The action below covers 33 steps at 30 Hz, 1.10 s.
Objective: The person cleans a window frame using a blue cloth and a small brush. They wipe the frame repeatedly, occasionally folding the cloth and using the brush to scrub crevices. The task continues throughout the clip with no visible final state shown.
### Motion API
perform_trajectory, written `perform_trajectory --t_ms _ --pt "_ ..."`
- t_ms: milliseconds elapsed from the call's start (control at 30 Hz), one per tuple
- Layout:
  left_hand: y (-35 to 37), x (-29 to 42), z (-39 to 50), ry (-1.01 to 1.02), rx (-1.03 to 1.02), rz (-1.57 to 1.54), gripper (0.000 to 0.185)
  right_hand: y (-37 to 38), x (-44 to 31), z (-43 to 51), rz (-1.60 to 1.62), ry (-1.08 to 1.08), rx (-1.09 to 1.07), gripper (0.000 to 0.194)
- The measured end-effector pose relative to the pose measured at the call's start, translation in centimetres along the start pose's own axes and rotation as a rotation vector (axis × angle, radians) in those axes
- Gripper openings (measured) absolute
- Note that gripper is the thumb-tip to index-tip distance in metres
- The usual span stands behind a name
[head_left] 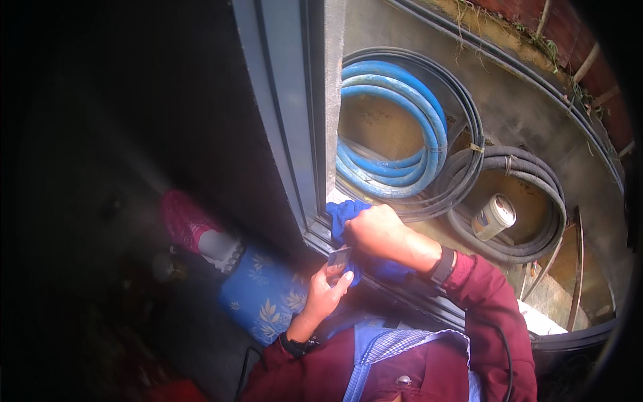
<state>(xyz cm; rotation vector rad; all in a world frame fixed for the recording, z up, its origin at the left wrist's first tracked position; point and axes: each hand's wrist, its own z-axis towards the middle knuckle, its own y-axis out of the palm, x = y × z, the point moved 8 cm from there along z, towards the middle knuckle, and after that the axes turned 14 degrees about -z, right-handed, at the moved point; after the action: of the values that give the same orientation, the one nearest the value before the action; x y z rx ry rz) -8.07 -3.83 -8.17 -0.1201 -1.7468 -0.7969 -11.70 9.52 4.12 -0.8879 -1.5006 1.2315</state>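
Observation:
Pinched between the thumb and fingers of my left hand (pixel 324 296) is a small flat scraper-like piece (pixel 339 258), raised toward the window frame; its exact kind is hard to tell. My right hand (pixel 384 235) is closed on a bunched blue cloth (pixel 346 213) and presses it at the lower corner of the frame. The grey metal window frame (pixel 287 90) rises beside both hands, and its sill track (pixel 319 236) runs below them. More blue cloth hangs under my right forearm, partly hidden by it.
Beyond the opening lie a coiled blue hose (pixel 437 120), a coil of thin black pipe (pixel 474 115) and a coiled grey hose (pixel 555 201). A white bucket (pixel 495 216) lies by the grey coil. My pink shoe (pixel 186 221) shows at left, in shadow.

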Motion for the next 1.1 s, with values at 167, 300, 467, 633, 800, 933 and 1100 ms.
perform_trajectory --t_ms 167,300,467,633,800,933,1100 --pt "-0.6 1.3 -0.3 0.152 0.072 -0.093 0.031 -0.2 -0.2 -0.1 0.17 0.056 0.151 0.021" --pt "-0.9 1.2 0.1 0.168 0.093 -0.043 0.032 0.7 -0.6 0.8 0.157 0.111 0.084 0.019" --pt "-0.8 -0.2 0.4 0.05 0.079 -0.008 0.06 1.2 0.4 2.2 0.144 0.046 -0.009 0.013" --pt "-0.2 -0.1 0.6 0.052 0.019 0.074 0.051 1.7 0.7 2.3 -0.041 -0.041 -0.076 0.015" --pt "0.1 0.1 0.6 0.125 0.005 0.074 0.051 1.3 0.2 1.2 0.092 0.03 0.034 0.016" --pt "0.0 -1.0 0.8 0.052 0.05 0.108 0.062 1.3 -0.1 1.3 0.119 0.025 0.089 0.019" --pt "-0.2 -0.9 1.0 0.046 0.141 0.064 0.027 1.3 0.5 2.4 0.007 -0.039 0.018 0.011"
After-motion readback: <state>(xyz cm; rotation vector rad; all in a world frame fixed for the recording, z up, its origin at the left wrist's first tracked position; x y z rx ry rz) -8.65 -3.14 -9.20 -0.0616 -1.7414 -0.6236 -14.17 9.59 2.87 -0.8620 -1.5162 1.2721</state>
